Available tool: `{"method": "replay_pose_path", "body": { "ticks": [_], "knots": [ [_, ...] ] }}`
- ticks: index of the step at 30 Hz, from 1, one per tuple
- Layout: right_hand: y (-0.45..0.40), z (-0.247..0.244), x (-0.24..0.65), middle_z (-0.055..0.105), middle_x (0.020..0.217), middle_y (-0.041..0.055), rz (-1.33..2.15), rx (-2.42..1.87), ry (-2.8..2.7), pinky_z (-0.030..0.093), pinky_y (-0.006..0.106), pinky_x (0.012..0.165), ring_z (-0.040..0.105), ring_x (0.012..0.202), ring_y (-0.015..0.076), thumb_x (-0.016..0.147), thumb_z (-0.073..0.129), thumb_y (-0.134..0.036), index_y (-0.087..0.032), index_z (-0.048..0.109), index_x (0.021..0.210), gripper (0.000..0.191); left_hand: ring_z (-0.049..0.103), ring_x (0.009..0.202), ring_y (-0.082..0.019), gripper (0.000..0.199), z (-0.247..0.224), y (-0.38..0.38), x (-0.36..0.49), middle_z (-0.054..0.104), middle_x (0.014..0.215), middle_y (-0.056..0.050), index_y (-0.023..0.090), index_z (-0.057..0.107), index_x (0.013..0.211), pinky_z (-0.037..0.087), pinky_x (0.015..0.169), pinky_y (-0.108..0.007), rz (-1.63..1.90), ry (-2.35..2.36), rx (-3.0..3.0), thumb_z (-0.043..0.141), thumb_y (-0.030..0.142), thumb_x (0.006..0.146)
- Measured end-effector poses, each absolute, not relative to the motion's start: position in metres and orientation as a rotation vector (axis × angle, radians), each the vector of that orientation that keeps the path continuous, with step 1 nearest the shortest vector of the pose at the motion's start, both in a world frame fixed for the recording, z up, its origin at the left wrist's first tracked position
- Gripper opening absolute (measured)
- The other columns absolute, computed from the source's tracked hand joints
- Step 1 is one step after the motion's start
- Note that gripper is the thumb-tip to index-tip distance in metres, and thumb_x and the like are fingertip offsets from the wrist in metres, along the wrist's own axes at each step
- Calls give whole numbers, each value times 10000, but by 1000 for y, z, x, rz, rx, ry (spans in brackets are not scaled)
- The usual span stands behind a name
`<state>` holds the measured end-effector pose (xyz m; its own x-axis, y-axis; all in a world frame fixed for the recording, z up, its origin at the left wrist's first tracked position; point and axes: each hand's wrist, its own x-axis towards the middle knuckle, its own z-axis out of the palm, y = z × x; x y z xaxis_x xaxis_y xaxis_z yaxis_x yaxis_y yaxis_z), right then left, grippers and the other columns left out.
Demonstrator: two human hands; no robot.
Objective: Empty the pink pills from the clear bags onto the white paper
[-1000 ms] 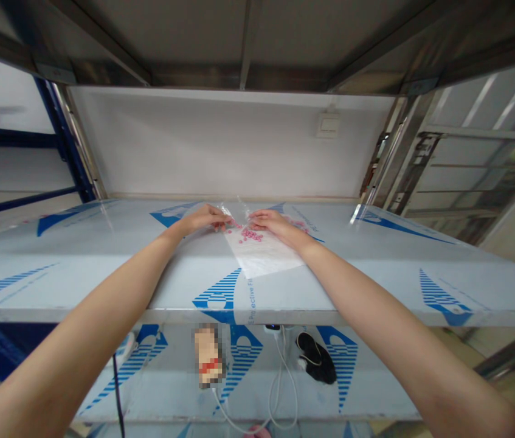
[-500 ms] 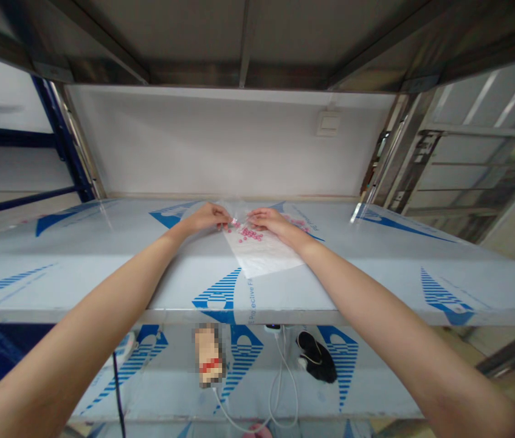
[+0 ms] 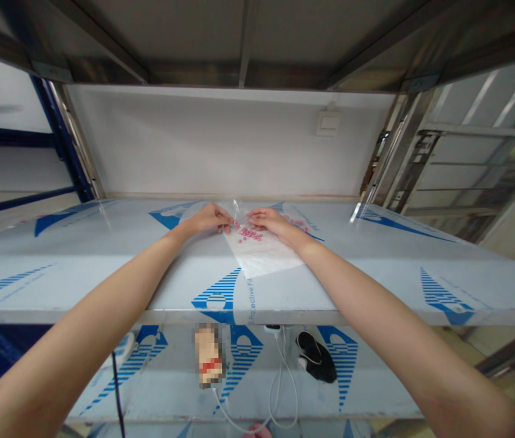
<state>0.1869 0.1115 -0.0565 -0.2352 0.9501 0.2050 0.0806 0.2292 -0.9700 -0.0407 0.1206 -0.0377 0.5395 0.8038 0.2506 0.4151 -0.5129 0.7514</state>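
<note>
My left hand (image 3: 214,218) is closed in a pinch at the left side of a clear plastic bag (image 3: 236,210), near the back of the shelf. My right hand (image 3: 264,218) has its fingers bent together at the bag's right side. Several small pink beads (image 3: 250,233) lie between and in front of my hands, over a white sheet or pouch (image 3: 266,258). More pink pieces (image 3: 298,224) are behind my right wrist. Whether the beads are inside the plastic is too small to tell.
The film-covered shelf (image 3: 376,267) has a metal front edge. On the lower shelf (image 3: 166,395) are a blurred-out phone-like item (image 3: 209,356), white cables (image 3: 296,395) and a black object (image 3: 318,359). An upper shelf (image 3: 193,42) hangs overhead; a wall switch (image 3: 328,123) is behind.
The clear plastic between my hands has shifted and stands up slightly more. My left fingers have moved very slightly to the right; my right hand has barely moved.
</note>
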Motion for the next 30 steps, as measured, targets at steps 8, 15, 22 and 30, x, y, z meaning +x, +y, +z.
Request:
{"method": "replay_pose_path", "body": {
  "ticks": [8,15,22,30],
  "knots": [
    [109,-56,186,680,855,48,1135,-1004,-1565,540,232,675,583,621,97,783,672,-26,-156,655,874,160,553,583,-125,242,-36,118,-37,674,638,-42,134,717,696,414,609,-235,844,1028,2238,668,348,796],
    [111,-57,185,689,877,48,1117,-1038,-1552,536,246,707,590,633,105,793,671,-28,-167,665,880,163,511,541,-115,374,-35,113,-35,644,589,-43,143,692,614,374,577,-235,694,994,2277,638,450,821],
    [109,-55,184,686,844,35,1135,-1016,-1570,525,227,677,576,603,93,793,664,-23,-159,659,882,162,499,548,-111,267,-35,112,-35,631,586,-15,157,687,621,352,563,-228,652,919,2271,669,373,776],
    [108,-54,185,669,779,19,1131,-1018,-1583,531,223,670,579,600,96,797,675,-65,-166,650,906,150,506,544,-110,208,-37,115,-34,636,596,-16,151,701,677,366,572,-228,712,970,2258,640,317,786]
  ]
}}
